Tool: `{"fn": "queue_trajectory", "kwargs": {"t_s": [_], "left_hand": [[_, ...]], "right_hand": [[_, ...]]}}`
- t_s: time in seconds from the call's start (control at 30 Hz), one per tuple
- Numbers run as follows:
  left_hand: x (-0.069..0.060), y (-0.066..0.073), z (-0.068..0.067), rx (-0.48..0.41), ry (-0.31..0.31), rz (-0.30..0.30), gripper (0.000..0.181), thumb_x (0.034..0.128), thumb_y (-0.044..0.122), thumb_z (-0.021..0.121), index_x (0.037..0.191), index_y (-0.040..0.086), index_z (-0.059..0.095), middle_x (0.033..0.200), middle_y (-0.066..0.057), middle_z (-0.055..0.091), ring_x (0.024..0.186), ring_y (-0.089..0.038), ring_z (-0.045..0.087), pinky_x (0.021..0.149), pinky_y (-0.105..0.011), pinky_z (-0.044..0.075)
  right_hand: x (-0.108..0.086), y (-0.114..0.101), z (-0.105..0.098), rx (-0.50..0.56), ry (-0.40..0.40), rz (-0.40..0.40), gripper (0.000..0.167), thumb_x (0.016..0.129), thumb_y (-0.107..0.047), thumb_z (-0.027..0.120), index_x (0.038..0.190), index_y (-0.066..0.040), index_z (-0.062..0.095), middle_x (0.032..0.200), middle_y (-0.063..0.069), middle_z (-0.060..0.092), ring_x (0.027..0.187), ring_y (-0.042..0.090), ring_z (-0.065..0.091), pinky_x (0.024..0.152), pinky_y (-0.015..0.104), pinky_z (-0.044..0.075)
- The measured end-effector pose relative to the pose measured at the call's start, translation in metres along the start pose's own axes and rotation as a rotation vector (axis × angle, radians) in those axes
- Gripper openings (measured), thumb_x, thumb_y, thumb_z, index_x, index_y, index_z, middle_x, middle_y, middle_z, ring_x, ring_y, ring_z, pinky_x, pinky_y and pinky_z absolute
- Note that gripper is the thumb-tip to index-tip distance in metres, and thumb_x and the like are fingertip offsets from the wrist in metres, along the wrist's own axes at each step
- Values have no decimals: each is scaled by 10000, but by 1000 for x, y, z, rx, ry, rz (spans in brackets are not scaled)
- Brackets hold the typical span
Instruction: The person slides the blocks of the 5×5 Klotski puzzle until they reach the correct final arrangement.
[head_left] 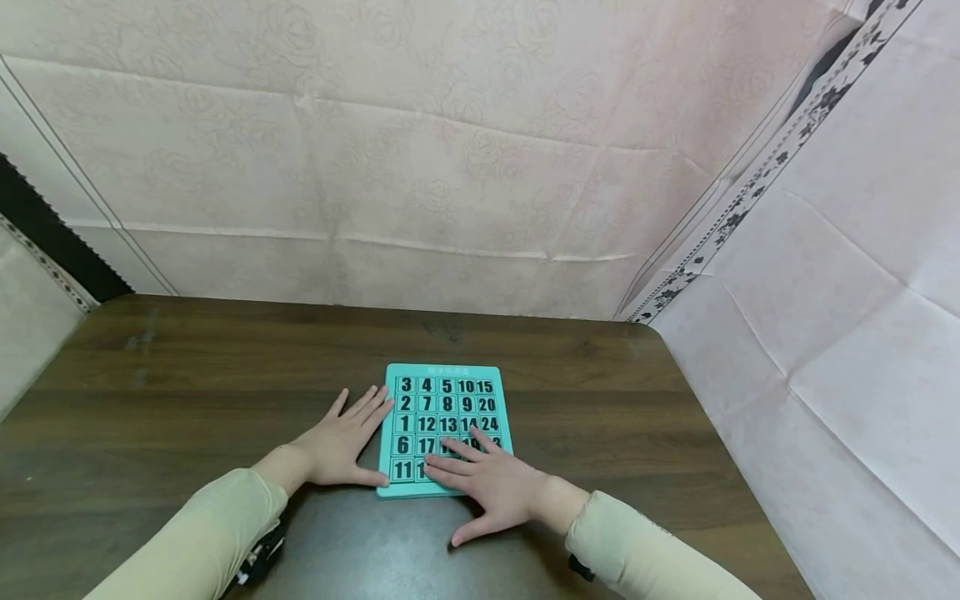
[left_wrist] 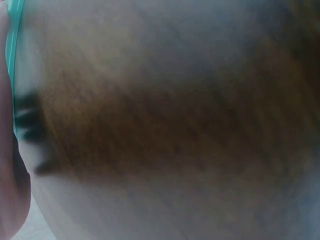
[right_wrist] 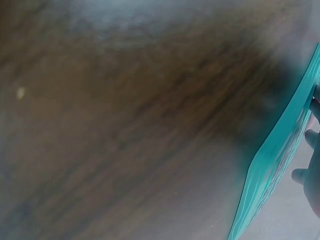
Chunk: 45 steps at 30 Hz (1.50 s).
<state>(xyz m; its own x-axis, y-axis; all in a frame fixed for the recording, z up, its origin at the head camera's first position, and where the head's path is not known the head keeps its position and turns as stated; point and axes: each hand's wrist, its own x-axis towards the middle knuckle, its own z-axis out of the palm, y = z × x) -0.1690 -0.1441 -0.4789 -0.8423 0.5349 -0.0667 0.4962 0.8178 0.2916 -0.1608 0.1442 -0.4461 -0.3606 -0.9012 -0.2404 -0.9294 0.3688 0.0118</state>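
Observation:
A teal number slide puzzle [head_left: 437, 414] lies flat on the wooden table, its black numbers in a grid of square tiles. My left hand [head_left: 337, 446] is spread beside it, fingertips and thumb at its left edge. My right hand [head_left: 504, 490] reaches over the lower right part with straight, spread fingers, covering several tiles of the lower rows. Its thumb points down toward the table, off the puzzle. In the left wrist view only a strip of the left hand [left_wrist: 12, 200] and a teal edge show. The right wrist view catches the puzzle's side [right_wrist: 272, 150] and some fingers [right_wrist: 312, 140].
The dark brown wooden table [head_left: 600, 392] extends around the puzzle on all sides. Behind it hangs a pale patterned cloth [head_left: 420, 167], and another white cloth [head_left: 847, 333] with a floral border hangs at the right. Dark wrist gear [head_left: 262, 554] sits under the left sleeve.

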Motion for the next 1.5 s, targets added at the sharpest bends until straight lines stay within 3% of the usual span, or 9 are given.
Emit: {"fn": "queue_trajectory", "kwargs": {"t_s": [0.27, 0.6, 0.9, 1.33, 1.5], "left_hand": [[0, 0, 1, -1, 2, 3, 1120, 716, 823, 453, 1503, 78, 173, 1583, -113, 91, 1455, -312, 110, 1130, -598, 58], [-1, -1, 0, 2, 18, 22, 1124, 715, 814, 468, 1501, 67, 174, 1579, -133, 104, 1451, -327, 122, 1121, -610, 65], [-2, 0, 1, 4, 13, 21, 1111, 727, 810, 459, 1500, 64, 176, 1578, -131, 108, 1451, -327, 123, 1121, -611, 65], [-1, -1, 0, -16, 4, 11, 1124, 717, 809, 475, 1503, 67, 164, 1583, -123, 85, 1455, -322, 106, 1125, -609, 48], [-1, -1, 1, -17, 3, 12, 1122, 720, 805, 476, 1503, 64, 164, 1582, -125, 87, 1455, -322, 105, 1126, -608, 48]], "right_hand": [[-6, 4, 0, 12, 11, 10, 846, 869, -690, 382, 1519, -232, 97, 1581, -66, 132, 1467, 211, 97, 1150, 544, 136], [-34, 22, 8, 76, 97, 58, 869, 851, -661, 465, 1513, -179, 175, 1576, -16, 183, 1456, 265, 145, 1132, 577, 132], [-52, 26, 18, 73, 136, 15, 841, 847, -639, 494, 1503, -189, 222, 1563, -13, 229, 1446, 276, 182, 1110, 582, 165], [-44, 22, 20, 35, 122, 9, 835, 862, -736, 284, 1507, -212, 202, 1566, -41, 216, 1454, 252, 160, 1124, 576, 164], [-38, 19, 18, 50, 89, 19, 837, 860, -737, 287, 1512, -226, 170, 1573, -59, 183, 1462, 238, 126, 1131, 576, 153]]}}
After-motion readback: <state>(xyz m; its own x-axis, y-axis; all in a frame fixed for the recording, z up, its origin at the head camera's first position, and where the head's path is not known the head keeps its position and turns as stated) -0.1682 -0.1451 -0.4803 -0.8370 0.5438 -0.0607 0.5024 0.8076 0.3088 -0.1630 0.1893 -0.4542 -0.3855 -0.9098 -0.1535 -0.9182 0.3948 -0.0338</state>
